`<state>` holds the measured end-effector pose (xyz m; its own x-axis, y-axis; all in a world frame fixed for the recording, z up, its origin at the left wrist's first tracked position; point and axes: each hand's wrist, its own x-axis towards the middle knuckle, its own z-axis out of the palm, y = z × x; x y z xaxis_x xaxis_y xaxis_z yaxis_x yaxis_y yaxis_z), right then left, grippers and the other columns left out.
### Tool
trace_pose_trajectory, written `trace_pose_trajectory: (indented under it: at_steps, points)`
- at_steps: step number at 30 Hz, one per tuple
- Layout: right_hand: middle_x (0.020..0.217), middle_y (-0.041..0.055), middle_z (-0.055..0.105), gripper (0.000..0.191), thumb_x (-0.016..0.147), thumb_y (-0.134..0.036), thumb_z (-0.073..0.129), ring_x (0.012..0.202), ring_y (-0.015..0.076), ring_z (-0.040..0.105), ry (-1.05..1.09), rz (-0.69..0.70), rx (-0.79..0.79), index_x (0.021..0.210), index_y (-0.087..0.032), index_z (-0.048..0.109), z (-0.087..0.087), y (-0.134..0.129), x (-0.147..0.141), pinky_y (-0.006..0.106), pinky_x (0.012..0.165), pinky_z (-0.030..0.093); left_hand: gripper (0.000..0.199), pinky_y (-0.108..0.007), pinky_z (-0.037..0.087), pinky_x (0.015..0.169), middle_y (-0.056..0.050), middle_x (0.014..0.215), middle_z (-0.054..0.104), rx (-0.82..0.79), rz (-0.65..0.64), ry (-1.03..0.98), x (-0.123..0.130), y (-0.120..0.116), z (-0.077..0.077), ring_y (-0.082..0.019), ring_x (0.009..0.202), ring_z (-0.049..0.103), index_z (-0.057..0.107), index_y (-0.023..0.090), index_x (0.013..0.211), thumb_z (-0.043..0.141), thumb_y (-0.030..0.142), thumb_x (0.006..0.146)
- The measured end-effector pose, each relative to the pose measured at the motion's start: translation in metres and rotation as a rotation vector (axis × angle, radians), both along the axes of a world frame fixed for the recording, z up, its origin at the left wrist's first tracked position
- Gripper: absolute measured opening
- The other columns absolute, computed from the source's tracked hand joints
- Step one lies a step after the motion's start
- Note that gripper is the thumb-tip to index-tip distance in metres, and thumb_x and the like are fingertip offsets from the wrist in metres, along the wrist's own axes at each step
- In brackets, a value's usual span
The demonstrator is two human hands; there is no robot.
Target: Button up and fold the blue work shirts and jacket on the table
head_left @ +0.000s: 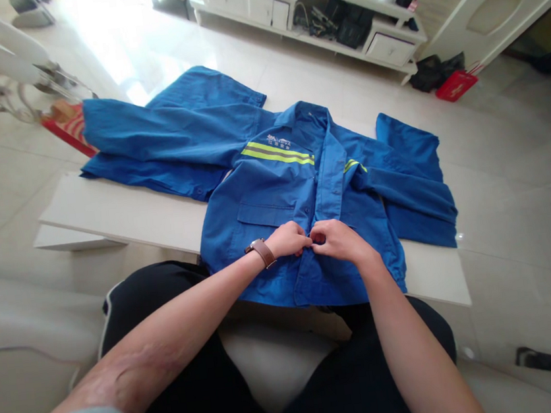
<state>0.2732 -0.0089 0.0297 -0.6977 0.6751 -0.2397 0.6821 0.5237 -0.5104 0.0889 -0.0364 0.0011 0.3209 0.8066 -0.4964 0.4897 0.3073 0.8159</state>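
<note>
A blue work jacket (264,198) lies front up before me, its sleeves spread to both sides. Yellow-and-grey reflective strips cross its chest, with white lettering above the one on the left. Low on the front opening, my left hand (289,239), below a brown-strapped wristwatch (262,253), pinches the cloth at the placket edge. My right hand (336,239) is closed on the same edge, thumb and fingertips meeting the left fingers. Any button between the fingertips is hidden. Higher up, the collar and upper placket lie loosely folded over.
The jacket rests on a low white table (121,211) above my knees. More blue cloth (207,88) lies beneath and behind the sleeves. Beyond stands a white cabinet (242,5) with items on it. A red bag (457,85) sits on the tiled floor, far right.
</note>
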Motion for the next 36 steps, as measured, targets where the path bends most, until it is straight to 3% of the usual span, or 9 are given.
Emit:
trace_pose_trajectory:
  at_steps: [5,8,11,14,17,22,24,29,36]
  points:
    - [0.099,0.0046,0.067,0.020,0.078,-0.020,0.071,0.095,0.0210,0.060,0.001,-0.028,0.062,0.097,-0.023,0.072,-0.005,0.005,0.009,0.030,0.084,0.048,0.021,-0.023,0.045,0.056,0.000,0.054,0.065,0.010,-0.081,0.009,-0.002,-0.001,-0.004,-0.014,0.057,0.064,0.058,0.019,0.058,0.063,0.025,0.077]
    - [0.116,0.0090,0.062,0.041,0.076,-0.025,0.074,0.113,0.0283,0.054,-0.013,-0.228,0.182,0.116,-0.024,0.068,-0.011,0.012,0.022,0.039,0.097,0.047,0.021,-0.022,0.047,0.058,0.000,0.058,0.067,-0.048,-0.182,-0.028,-0.003,-0.003,-0.005,-0.014,0.059,0.065,0.058,0.018,0.056,0.067,0.024,0.075]
    - [0.119,0.0133,0.059,0.048,0.081,-0.035,0.071,0.112,0.0320,0.055,-0.063,-0.509,0.249,0.126,-0.022,0.063,-0.018,0.017,0.030,0.044,0.098,0.046,0.020,-0.023,0.049,0.060,-0.001,0.058,0.068,-0.061,-0.254,-0.002,-0.002,-0.007,-0.006,-0.015,0.060,0.066,0.060,0.017,0.056,0.071,0.021,0.072]
    - [0.111,0.0120,0.063,0.055,0.085,-0.042,0.067,0.099,0.0288,0.061,-0.055,-0.617,0.141,0.136,-0.023,0.057,-0.022,0.018,0.029,0.040,0.089,0.048,0.021,-0.024,0.051,0.062,-0.001,0.055,0.066,-0.063,-0.277,0.064,0.002,-0.010,-0.009,-0.017,0.061,0.068,0.057,0.018,0.053,0.071,0.017,0.069]
    - [0.091,0.0052,0.066,0.044,0.083,-0.031,0.064,0.082,0.0227,0.062,0.012,-0.597,0.035,0.126,-0.023,0.062,-0.022,0.019,0.021,0.034,0.078,0.047,0.023,-0.025,0.054,0.065,-0.001,0.055,0.067,-0.154,-0.319,0.096,0.005,-0.013,-0.011,-0.017,0.063,0.069,0.055,0.017,0.052,0.071,0.015,0.069]
    - [0.066,-0.0020,0.056,0.025,0.078,-0.027,0.060,0.062,0.0163,0.052,0.300,-0.673,0.058,0.101,-0.020,0.067,-0.018,0.020,0.007,0.028,0.064,0.043,0.024,-0.026,0.057,0.067,-0.001,0.057,0.068,-0.217,-0.360,0.082,0.007,-0.015,-0.012,-0.017,0.064,0.071,0.055,0.017,0.051,0.067,0.009,0.071]
    - [0.068,-0.0021,0.057,0.030,0.080,-0.032,0.063,0.064,0.0163,0.054,0.393,-0.656,0.003,0.107,-0.020,0.064,-0.016,0.018,0.003,0.028,0.064,0.045,0.025,-0.026,0.058,0.068,-0.001,0.057,0.068,-0.215,-0.376,0.079,0.007,-0.016,-0.013,-0.017,0.064,0.071,0.055,0.017,0.050,0.067,0.008,0.071]
    - [0.101,0.0029,0.064,0.072,0.075,-0.041,0.077,0.082,0.0180,0.063,0.411,-0.478,-0.206,0.140,-0.025,0.052,-0.013,0.011,0.000,0.031,0.076,0.054,0.027,-0.027,0.058,0.066,-0.004,0.060,0.071,-0.247,-0.399,0.094,0.008,-0.021,-0.014,-0.017,0.061,0.069,0.057,0.016,0.046,0.065,0.006,0.070]
    - [0.110,0.0036,0.064,0.079,0.077,-0.027,0.073,0.088,0.0178,0.064,0.352,-0.350,-0.234,0.151,-0.030,0.046,-0.006,0.010,0.001,0.032,0.081,0.056,0.030,-0.030,0.060,0.072,-0.006,0.063,0.073,-0.198,-0.462,0.126,0.009,-0.021,-0.010,-0.015,0.059,0.069,0.058,0.015,0.046,0.062,0.008,0.074]
